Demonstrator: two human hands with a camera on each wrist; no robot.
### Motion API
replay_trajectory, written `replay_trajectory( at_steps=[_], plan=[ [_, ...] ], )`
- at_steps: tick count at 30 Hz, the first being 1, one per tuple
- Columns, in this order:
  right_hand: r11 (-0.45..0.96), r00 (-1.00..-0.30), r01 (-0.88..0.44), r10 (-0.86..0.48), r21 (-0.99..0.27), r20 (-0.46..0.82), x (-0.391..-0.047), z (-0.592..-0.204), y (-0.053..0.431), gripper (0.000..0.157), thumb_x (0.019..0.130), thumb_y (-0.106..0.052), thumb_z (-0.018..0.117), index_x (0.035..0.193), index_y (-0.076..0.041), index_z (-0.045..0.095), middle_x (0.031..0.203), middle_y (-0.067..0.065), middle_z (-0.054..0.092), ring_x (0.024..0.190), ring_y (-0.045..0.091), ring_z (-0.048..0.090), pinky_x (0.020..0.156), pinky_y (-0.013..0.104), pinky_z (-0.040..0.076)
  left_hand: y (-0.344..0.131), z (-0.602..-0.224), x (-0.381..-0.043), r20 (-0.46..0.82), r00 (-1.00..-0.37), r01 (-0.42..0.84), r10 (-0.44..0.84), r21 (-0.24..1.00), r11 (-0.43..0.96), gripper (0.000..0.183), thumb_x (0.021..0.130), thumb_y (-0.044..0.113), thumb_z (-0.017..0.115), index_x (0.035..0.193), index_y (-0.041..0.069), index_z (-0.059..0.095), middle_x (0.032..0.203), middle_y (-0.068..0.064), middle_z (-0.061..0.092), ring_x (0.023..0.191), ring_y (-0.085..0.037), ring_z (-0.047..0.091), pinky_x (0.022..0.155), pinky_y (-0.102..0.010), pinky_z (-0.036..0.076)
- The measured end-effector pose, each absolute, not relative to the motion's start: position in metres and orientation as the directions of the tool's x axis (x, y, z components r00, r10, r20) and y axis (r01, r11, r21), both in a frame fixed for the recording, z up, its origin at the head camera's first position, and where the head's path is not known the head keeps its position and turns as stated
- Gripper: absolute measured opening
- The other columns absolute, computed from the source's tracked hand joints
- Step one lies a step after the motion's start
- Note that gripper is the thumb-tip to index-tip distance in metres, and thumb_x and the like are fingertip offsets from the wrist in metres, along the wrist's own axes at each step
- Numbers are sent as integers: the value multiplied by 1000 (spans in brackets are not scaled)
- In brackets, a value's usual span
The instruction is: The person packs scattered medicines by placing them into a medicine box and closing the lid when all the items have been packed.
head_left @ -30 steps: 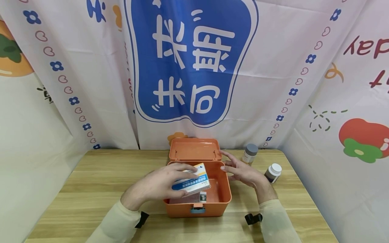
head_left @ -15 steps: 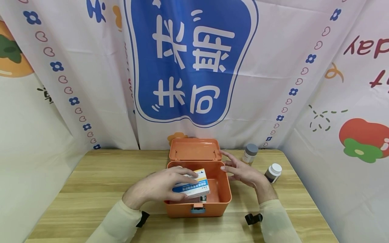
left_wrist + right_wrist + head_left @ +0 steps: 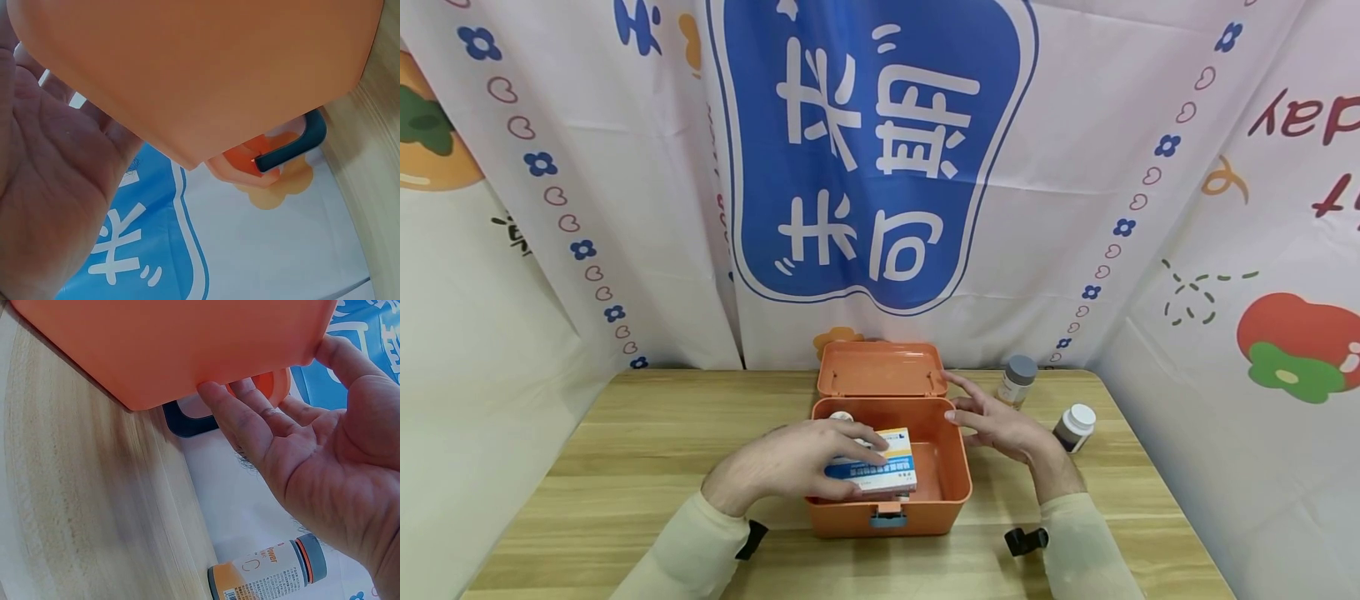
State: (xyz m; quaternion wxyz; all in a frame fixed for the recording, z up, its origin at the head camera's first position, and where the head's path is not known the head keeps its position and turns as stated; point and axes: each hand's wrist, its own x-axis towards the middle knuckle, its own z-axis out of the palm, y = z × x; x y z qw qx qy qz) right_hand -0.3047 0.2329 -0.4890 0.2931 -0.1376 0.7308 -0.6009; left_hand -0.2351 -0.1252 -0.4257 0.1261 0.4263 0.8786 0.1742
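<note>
My left hand [image 3: 808,457] reaches over the near left rim of an orange lidded storage box [image 3: 842,522] and holds a white, blue and yellow medicine box [image 3: 895,477] inside it. The fingers lie across its top, the thumb at its near edge. Behind the left hand, a white round cap [image 3: 841,415] shows inside. The right hand [image 3: 1003,429] touches the storage box at its right side. Its thumb is at the rim, and its other fingers spread along the outer wall and toward the raised lid [image 3: 882,368]. In the left wrist view the orange wall hides the left fingertips.
A grey-capped bottle [image 3: 1017,382] and a white-capped dark bottle [image 3: 1074,427] stand on the wooden table [image 3: 662,442] to the right. A dark handle [image 3: 294,147] sits behind the storage box. Printed curtains [image 3: 647,167] enclose the back and sides.
My left hand has lowered the medicine box into the storage box, and its tilted face now lies flatter. The white round cap has come into sight. The right hand has stayed put.
</note>
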Motion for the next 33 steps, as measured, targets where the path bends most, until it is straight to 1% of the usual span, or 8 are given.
replay_trajectory(
  at_steps=[3, 10, 14, 19, 23, 26, 33],
  plan=[
    [237, -789, 150, -557, -960, -261, -305, -489, 233, 80, 107, -32, 64, 167, -44, 13, 165, 18, 42, 146, 37, 54, 113, 59, 53, -125, -425, -235, -76, -603, 704, 794, 417, 575, 45, 98, 36, 75, 141, 47, 64, 151, 20, 58, 134, -13, 57, 108, -43, 57],
    [244, -789, 150, -555, -958, -265, -305, -490, 233, 78, 108, -31, 62, 167, -44, 13, 165, 18, 42, 146, 37, 54, 113, 60, 53, -126, -424, -236, -91, -612, 695, 786, 412, 589, 46, 98, 38, 75, 142, 47, 63, 152, 20, 58, 137, -14, 56, 111, -48, 56],
    [248, -789, 150, -553, -957, -267, -305, -490, 233, 78, 107, -31, 62, 167, -45, 14, 165, 17, 42, 146, 37, 54, 112, 59, 54, -125, -424, -236, -94, -603, 703, 792, 406, 583, 44, 98, 39, 74, 140, 48, 64, 151, 21, 57, 134, -13, 58, 109, -46, 57],
    [251, -791, 150, -550, -956, -268, -305, -489, 233, 78, 107, -33, 64, 166, -45, 15, 165, 17, 43, 145, 36, 55, 112, 58, 54, -126, -424, -237, -103, -586, 702, 804, 431, 567, 38, 98, 41, 74, 135, 50, 67, 149, 24, 58, 132, -11, 57, 107, -42, 58],
    [248, -790, 150, -552, -957, -267, -305, -489, 233, 79, 106, -33, 64, 167, -45, 14, 164, 17, 43, 145, 35, 55, 112, 59, 54, -126, -425, -238, -114, -569, 701, 815, 450, 553, 37, 98, 41, 75, 134, 48, 68, 149, 23, 59, 132, -10, 58, 107, -40, 59],
    [245, -788, 149, -555, -958, -264, -305, -489, 233, 79, 107, -33, 64, 167, -44, 14, 164, 17, 43, 145, 35, 55, 113, 59, 53, -126, -425, -240, -128, -560, 694, 818, 467, 548, 37, 98, 39, 76, 134, 46, 69, 148, 21, 60, 134, -10, 59, 108, -40, 58],
    [224, -782, 140, -573, -964, -246, -304, -489, 234, 79, 108, -30, 62, 168, -42, 12, 164, 19, 42, 144, 34, 56, 112, 59, 54, -125, -427, -243, -186, -563, 653, 805, 496, 572, 36, 96, 40, 78, 131, 47, 71, 146, 21, 62, 133, -11, 60, 110, -43, 57]
  ],
)
